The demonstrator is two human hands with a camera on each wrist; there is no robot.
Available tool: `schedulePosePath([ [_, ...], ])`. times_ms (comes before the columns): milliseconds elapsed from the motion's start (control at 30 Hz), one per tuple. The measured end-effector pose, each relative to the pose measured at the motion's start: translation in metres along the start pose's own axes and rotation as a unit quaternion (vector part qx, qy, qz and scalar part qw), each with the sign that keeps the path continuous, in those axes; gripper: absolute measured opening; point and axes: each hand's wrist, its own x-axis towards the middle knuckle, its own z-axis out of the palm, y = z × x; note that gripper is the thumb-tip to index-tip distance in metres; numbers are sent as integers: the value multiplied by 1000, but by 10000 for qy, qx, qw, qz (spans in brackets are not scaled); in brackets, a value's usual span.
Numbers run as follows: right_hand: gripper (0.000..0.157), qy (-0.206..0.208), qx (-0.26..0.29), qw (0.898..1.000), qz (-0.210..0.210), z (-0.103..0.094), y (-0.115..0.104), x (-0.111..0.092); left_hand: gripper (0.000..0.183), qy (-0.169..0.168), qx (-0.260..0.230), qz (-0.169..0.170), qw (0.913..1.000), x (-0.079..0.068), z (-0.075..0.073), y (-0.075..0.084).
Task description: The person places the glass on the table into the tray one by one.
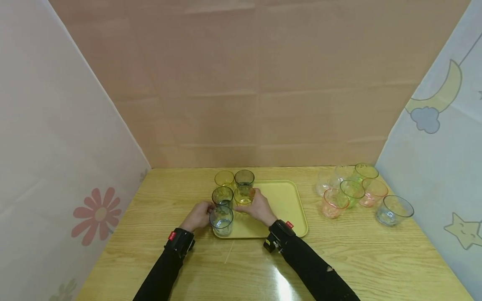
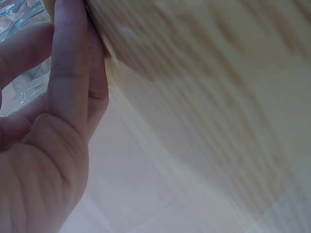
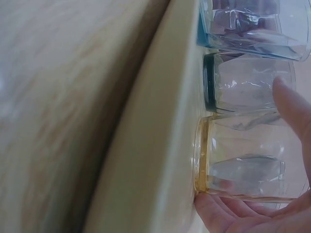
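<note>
My right hand [image 1: 260, 207] holds a yellow glass [image 1: 244, 200] on the yellow tray [image 1: 278, 209], thumb on one side and fingers on the other. The same glass [image 3: 243, 155] lies along the fingers in the right wrist view. At the tray's left edge, my left hand [image 1: 201, 215] is beside a dark green glass [image 1: 222, 200] and a blue glass [image 1: 221, 223]. In the left wrist view its fingers [image 2: 70, 73] lie fairly straight, tips right at a yellowish edge. Behind the held glass stand an amber glass [image 1: 224, 179] and a dark grey glass [image 1: 244, 178].
On the right of the wooden table [image 1: 339, 255] several glasses stand close together, among them an orange-rimmed glass [image 1: 334, 205], a green-rimmed glass [image 1: 352, 194] and a wider blue-grey glass [image 1: 393, 211]. A brown backdrop [image 1: 256, 104] rises behind the table.
</note>
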Motion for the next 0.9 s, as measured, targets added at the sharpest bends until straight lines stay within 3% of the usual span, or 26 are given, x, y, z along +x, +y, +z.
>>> schedulePosePath([
  [433,110,-94,-230,9996,-137,-11,1,-8,21,10,-18,-65,10000,0,0,1],
  [600,108,-195,75,9996,-198,-21,3,-13,21,24,-23,-76,10000,0,0,1],
  [900,96,-66,79,9992,-387,-41,6,-25,20,38,27,-37,10000,0,0,0],
])
